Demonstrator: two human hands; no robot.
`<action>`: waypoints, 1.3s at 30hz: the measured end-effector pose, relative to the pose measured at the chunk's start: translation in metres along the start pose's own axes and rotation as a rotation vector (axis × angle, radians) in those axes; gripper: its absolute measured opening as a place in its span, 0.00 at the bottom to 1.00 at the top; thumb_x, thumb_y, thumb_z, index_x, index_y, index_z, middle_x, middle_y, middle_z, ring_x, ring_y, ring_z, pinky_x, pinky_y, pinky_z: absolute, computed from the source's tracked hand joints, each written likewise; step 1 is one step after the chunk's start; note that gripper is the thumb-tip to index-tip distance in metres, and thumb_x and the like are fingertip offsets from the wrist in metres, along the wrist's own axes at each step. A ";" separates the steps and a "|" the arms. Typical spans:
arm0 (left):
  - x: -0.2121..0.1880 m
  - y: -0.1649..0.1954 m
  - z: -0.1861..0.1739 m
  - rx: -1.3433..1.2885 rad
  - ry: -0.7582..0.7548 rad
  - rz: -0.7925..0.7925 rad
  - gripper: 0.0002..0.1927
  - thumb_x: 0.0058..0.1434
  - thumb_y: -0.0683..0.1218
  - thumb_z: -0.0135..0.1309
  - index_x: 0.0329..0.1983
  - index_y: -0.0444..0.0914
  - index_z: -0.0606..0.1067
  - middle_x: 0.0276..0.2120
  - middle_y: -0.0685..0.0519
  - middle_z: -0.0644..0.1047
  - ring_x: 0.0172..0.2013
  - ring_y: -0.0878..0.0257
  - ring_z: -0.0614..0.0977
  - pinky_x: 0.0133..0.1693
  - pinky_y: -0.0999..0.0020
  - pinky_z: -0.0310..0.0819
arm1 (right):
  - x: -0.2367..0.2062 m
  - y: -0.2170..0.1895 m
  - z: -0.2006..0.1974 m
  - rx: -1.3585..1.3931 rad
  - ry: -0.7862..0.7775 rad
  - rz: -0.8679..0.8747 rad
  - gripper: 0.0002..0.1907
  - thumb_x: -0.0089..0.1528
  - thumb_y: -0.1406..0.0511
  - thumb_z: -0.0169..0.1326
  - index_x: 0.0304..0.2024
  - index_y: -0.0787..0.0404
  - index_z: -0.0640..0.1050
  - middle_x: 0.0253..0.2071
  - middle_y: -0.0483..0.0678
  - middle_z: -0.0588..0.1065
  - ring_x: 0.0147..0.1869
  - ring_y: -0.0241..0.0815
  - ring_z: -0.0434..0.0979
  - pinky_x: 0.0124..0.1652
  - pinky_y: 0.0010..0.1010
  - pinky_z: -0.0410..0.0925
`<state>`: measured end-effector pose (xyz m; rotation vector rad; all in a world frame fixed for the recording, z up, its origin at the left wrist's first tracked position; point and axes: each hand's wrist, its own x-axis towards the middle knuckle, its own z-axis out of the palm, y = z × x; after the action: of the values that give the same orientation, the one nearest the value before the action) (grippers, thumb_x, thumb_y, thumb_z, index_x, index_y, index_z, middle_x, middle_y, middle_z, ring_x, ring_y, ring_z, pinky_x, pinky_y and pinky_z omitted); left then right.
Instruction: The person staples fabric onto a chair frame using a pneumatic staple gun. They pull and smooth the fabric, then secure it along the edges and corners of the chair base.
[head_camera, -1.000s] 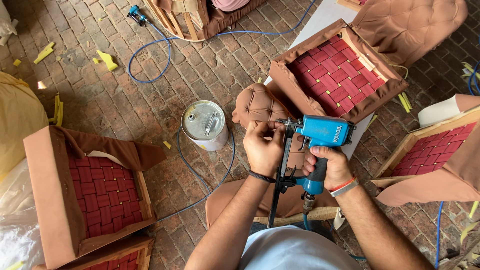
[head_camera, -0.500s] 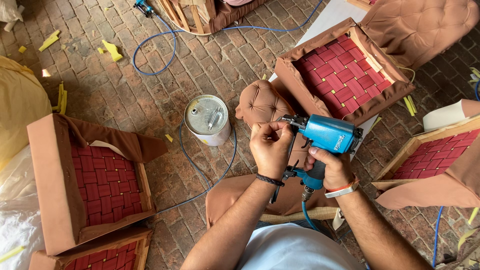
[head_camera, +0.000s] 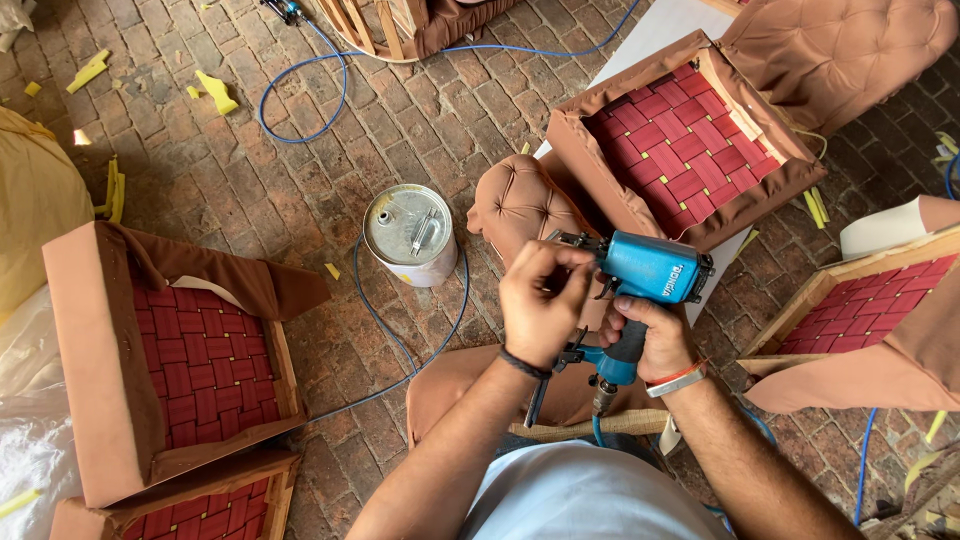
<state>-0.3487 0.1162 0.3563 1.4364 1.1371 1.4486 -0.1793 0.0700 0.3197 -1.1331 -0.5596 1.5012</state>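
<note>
The right hand (head_camera: 648, 338) gripped the handle of a blue pneumatic staple gun (head_camera: 640, 285), held just above a tufted brown cushion (head_camera: 520, 205), while the left hand (head_camera: 540, 300) pinched narrowly at its metal nose. A dented round tin (head_camera: 408, 232), lid shut, stood near on the brick floor (head_camera: 200, 160), ringed by a blue air hose (head_camera: 390, 330).

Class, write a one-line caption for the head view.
Right hand grips a blue staple gun; left hand fingers its nose.
</note>
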 end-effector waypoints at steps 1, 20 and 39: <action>-0.001 -0.010 -0.005 0.038 -0.002 0.017 0.03 0.60 0.37 0.63 0.37 0.36 0.81 0.34 0.55 0.80 0.31 0.70 0.78 0.34 0.77 0.73 | 0.000 0.001 -0.001 -0.011 0.001 -0.006 0.20 0.53 0.64 0.57 0.47 0.66 0.78 0.21 0.46 0.70 0.22 0.40 0.72 0.28 0.37 0.70; -0.014 -0.297 0.021 0.700 -0.470 -0.686 0.17 0.55 0.49 0.59 0.48 0.43 0.80 0.43 0.49 0.83 0.46 0.51 0.84 0.49 0.57 0.77 | 0.074 0.088 -0.158 0.501 0.088 0.194 0.25 0.58 0.57 0.59 0.55 0.59 0.72 0.23 0.37 0.65 0.26 0.33 0.65 0.31 0.29 0.64; 0.006 -0.344 0.108 0.319 -0.486 -0.540 0.19 0.60 0.42 0.60 0.55 0.40 0.77 0.32 0.51 0.85 0.31 0.65 0.85 0.35 0.69 0.81 | 0.095 0.184 -0.231 0.733 0.024 0.252 0.27 0.58 0.56 0.62 0.56 0.59 0.72 0.23 0.38 0.66 0.26 0.34 0.67 0.31 0.30 0.66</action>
<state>-0.2622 0.2298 0.0248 1.4321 1.3321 0.5241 -0.0577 0.0553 0.0346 -0.6516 0.1692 1.6986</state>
